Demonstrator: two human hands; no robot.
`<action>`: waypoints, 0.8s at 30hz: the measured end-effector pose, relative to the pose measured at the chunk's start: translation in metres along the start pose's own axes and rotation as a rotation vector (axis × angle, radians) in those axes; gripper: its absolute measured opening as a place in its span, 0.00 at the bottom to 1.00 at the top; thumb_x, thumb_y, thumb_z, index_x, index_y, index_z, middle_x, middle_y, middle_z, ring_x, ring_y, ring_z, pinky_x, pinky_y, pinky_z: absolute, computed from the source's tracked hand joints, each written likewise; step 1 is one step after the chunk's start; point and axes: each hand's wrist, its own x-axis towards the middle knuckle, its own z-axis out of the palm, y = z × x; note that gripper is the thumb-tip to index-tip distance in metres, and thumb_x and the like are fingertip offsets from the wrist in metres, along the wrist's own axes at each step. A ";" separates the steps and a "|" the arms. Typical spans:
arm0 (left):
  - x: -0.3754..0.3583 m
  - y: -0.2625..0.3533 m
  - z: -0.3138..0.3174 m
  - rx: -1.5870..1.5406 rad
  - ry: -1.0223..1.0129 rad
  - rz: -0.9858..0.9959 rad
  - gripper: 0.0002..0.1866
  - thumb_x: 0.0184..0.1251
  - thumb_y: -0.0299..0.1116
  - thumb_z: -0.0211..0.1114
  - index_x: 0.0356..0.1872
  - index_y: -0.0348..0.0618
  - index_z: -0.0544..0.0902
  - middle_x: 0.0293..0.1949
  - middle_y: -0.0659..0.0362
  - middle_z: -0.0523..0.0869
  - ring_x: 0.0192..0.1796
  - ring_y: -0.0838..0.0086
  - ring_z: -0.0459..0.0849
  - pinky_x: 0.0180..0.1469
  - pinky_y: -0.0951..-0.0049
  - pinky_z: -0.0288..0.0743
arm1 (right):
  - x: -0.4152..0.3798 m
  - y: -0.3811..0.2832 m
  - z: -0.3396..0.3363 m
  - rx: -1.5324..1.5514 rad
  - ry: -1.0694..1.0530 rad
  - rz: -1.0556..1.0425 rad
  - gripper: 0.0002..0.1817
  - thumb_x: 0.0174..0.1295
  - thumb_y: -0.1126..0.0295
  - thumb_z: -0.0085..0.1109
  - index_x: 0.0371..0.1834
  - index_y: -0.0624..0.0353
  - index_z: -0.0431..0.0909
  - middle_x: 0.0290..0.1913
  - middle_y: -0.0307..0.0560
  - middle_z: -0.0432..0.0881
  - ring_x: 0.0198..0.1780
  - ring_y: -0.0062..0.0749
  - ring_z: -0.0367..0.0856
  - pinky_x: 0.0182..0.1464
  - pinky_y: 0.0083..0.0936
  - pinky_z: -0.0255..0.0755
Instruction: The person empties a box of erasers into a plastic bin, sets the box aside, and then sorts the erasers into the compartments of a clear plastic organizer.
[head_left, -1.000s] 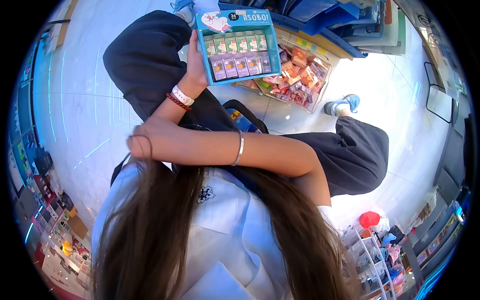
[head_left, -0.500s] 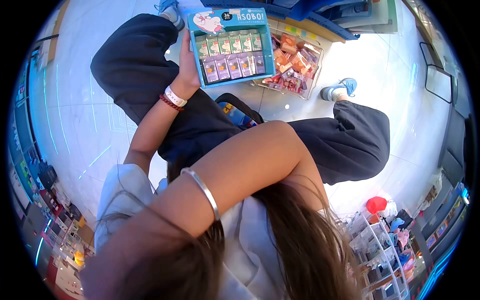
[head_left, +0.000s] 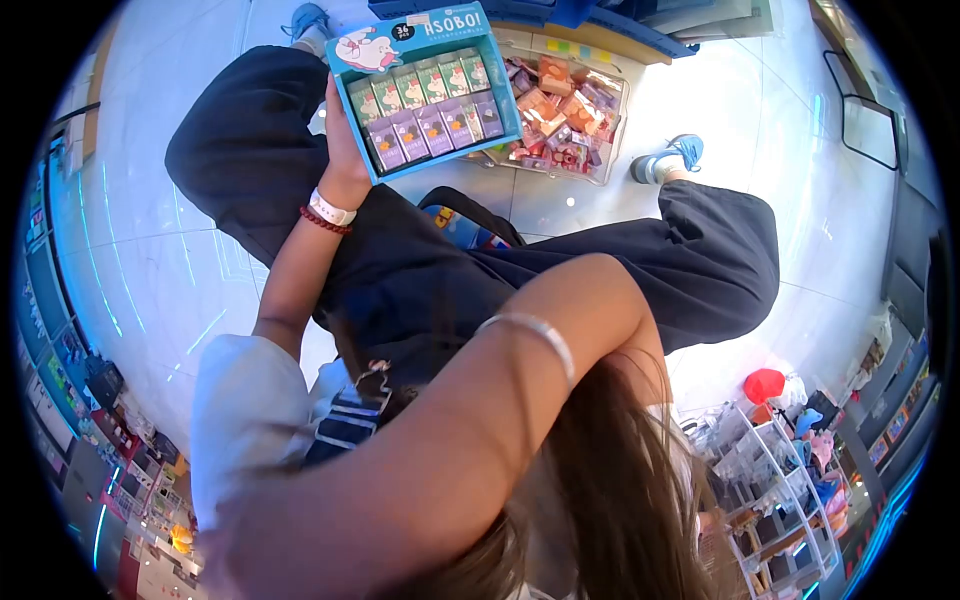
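My left hand grips the left side of a blue display box with "ASOBO!" on its header. Two rows of small packs stand inside it, green packs behind and purple packs in front. My right arm bends across my chest, a silver bangle round it. At the lower left my right hand is close to the camera and blurred, its fingers hidden. Just right of the display box, a clear bin on the floor holds a jumble of orange and pink small packs.
My knees are spread on either side of a dark bag with a colourful print. A cardboard-edged blue shelf stands beyond the bin. At the lower right is a white wire rack with assorted goods and a red item.
The display box has shifted left in view and tilted, still in my left hand. My right forearm has swung lower and its bangle now appears farther right. A dark striped item shows at my chest.
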 end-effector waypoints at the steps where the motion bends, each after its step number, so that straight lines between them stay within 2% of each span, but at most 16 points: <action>1: -0.002 -0.001 0.004 0.006 -0.003 -0.002 0.35 0.69 0.61 0.40 0.66 0.45 0.62 0.66 0.50 0.66 0.65 0.53 0.68 0.65 0.54 0.63 | -0.012 0.000 -0.012 -0.002 0.004 0.047 0.15 0.51 0.70 0.58 0.40 0.66 0.75 0.37 0.54 0.80 0.39 0.49 0.79 0.44 0.38 0.71; 2: -0.002 -0.001 0.006 0.011 -0.011 -0.001 0.35 0.69 0.61 0.39 0.67 0.45 0.62 0.67 0.51 0.66 0.65 0.54 0.67 0.65 0.54 0.63 | -0.024 0.002 -0.024 -0.001 0.007 0.097 0.15 0.51 0.70 0.58 0.40 0.66 0.75 0.37 0.54 0.80 0.39 0.49 0.79 0.44 0.38 0.71; 3: -0.001 0.000 0.003 0.009 -0.026 0.010 0.34 0.70 0.61 0.39 0.67 0.46 0.62 0.67 0.51 0.65 0.66 0.54 0.67 0.65 0.54 0.62 | -0.038 0.007 -0.041 0.031 0.016 0.076 0.16 0.55 0.72 0.55 0.45 0.68 0.71 0.42 0.57 0.78 0.43 0.48 0.78 0.45 0.38 0.71; 4: -0.002 0.001 0.002 0.007 -0.023 0.010 0.34 0.70 0.61 0.39 0.67 0.46 0.62 0.67 0.51 0.65 0.66 0.54 0.67 0.65 0.54 0.62 | -0.058 0.005 -0.055 -0.054 -0.021 0.212 0.17 0.58 0.71 0.56 0.49 0.66 0.69 0.43 0.57 0.77 0.46 0.47 0.77 0.47 0.37 0.70; 7: -0.004 0.000 0.001 -0.050 -0.063 0.004 0.35 0.70 0.61 0.39 0.67 0.45 0.62 0.67 0.50 0.65 0.66 0.54 0.67 0.65 0.54 0.62 | -0.098 -0.002 -0.082 0.029 -0.039 0.751 0.19 0.59 0.68 0.59 0.53 0.60 0.72 0.45 0.52 0.79 0.48 0.43 0.78 0.50 0.35 0.71; 8: -0.006 0.000 0.002 -0.042 -0.053 0.002 0.35 0.69 0.61 0.39 0.67 0.45 0.62 0.66 0.50 0.66 0.65 0.54 0.68 0.65 0.54 0.63 | -0.108 -0.012 -0.090 0.011 0.056 0.836 0.19 0.59 0.66 0.61 0.53 0.58 0.74 0.47 0.49 0.80 0.48 0.40 0.79 0.51 0.31 0.71; 10: -0.004 -0.002 0.004 -0.041 -0.045 0.004 0.35 0.69 0.61 0.39 0.66 0.44 0.62 0.66 0.50 0.67 0.65 0.54 0.68 0.65 0.54 0.63 | -0.138 -0.017 -0.104 -0.593 0.157 0.747 0.16 0.58 0.66 0.63 0.48 0.59 0.78 0.44 0.46 0.82 0.47 0.33 0.80 0.48 0.26 0.72; 12: -0.004 -0.005 0.009 -0.027 -0.012 -0.018 0.36 0.69 0.61 0.39 0.66 0.43 0.62 0.65 0.49 0.68 0.64 0.55 0.70 0.64 0.55 0.65 | -0.154 -0.033 -0.120 -0.826 0.450 0.934 0.12 0.57 0.71 0.62 0.44 0.60 0.80 0.40 0.47 0.82 0.39 0.33 0.81 0.41 0.25 0.74; 13: -0.005 -0.006 0.006 -0.024 0.031 -0.042 0.36 0.69 0.61 0.41 0.66 0.43 0.62 0.65 0.50 0.68 0.64 0.55 0.70 0.64 0.55 0.64 | -0.163 -0.036 -0.135 -1.110 0.487 0.861 0.12 0.57 0.73 0.62 0.45 0.61 0.79 0.37 0.46 0.82 0.35 0.33 0.81 0.39 0.24 0.74; 14: -0.004 -0.011 0.021 0.330 0.352 0.049 0.37 0.68 0.62 0.41 0.66 0.43 0.62 0.65 0.50 0.69 0.64 0.56 0.70 0.64 0.55 0.64 | -0.170 -0.038 -0.151 -1.306 0.490 0.764 0.11 0.57 0.74 0.62 0.44 0.61 0.80 0.36 0.47 0.82 0.36 0.32 0.81 0.40 0.24 0.74; 15: -0.005 -0.011 0.012 0.108 0.168 -0.038 0.37 0.68 0.63 0.41 0.66 0.43 0.63 0.65 0.50 0.69 0.63 0.56 0.71 0.64 0.55 0.64 | -0.176 -0.042 -0.166 -1.428 0.456 0.699 0.09 0.57 0.74 0.60 0.40 0.63 0.79 0.38 0.50 0.81 0.37 0.42 0.80 0.41 0.30 0.75; 16: -0.004 -0.012 0.008 -0.114 -0.019 -0.124 0.38 0.67 0.64 0.41 0.66 0.43 0.63 0.65 0.50 0.68 0.63 0.55 0.71 0.64 0.55 0.65 | -0.178 -0.039 -0.172 -1.427 0.453 0.701 0.09 0.57 0.74 0.60 0.40 0.63 0.79 0.38 0.50 0.81 0.37 0.42 0.80 0.41 0.30 0.75; 17: -0.003 -0.014 0.008 -0.020 0.201 -0.088 0.39 0.67 0.65 0.39 0.66 0.44 0.63 0.65 0.49 0.68 0.62 0.55 0.72 0.63 0.55 0.66 | -0.182 -0.037 -0.177 -1.440 0.460 0.665 0.09 0.56 0.75 0.60 0.41 0.63 0.79 0.39 0.50 0.81 0.39 0.43 0.80 0.43 0.31 0.74; 20: -0.001 -0.020 0.003 0.060 0.183 -0.106 0.39 0.67 0.65 0.38 0.67 0.44 0.63 0.65 0.48 0.68 0.61 0.55 0.73 0.63 0.54 0.67 | -0.186 -0.031 -0.177 -1.472 0.448 0.655 0.13 0.56 0.71 0.64 0.43 0.63 0.80 0.41 0.50 0.82 0.40 0.40 0.81 0.43 0.28 0.74; 22: 0.001 -0.021 0.003 0.032 0.153 -0.126 0.39 0.67 0.66 0.37 0.66 0.43 0.62 0.64 0.47 0.68 0.61 0.55 0.73 0.63 0.54 0.67 | -0.189 -0.022 -0.173 -1.500 0.392 0.704 0.13 0.55 0.73 0.61 0.43 0.66 0.78 0.43 0.52 0.80 0.45 0.46 0.79 0.49 0.34 0.73; 24: 0.006 -0.022 -0.003 -0.002 0.112 -0.126 0.40 0.67 0.66 0.37 0.66 0.42 0.62 0.64 0.47 0.69 0.61 0.54 0.73 0.63 0.54 0.67 | -0.196 -0.014 -0.168 -1.540 0.366 0.726 0.14 0.55 0.72 0.61 0.44 0.66 0.77 0.42 0.52 0.79 0.45 0.47 0.78 0.49 0.34 0.72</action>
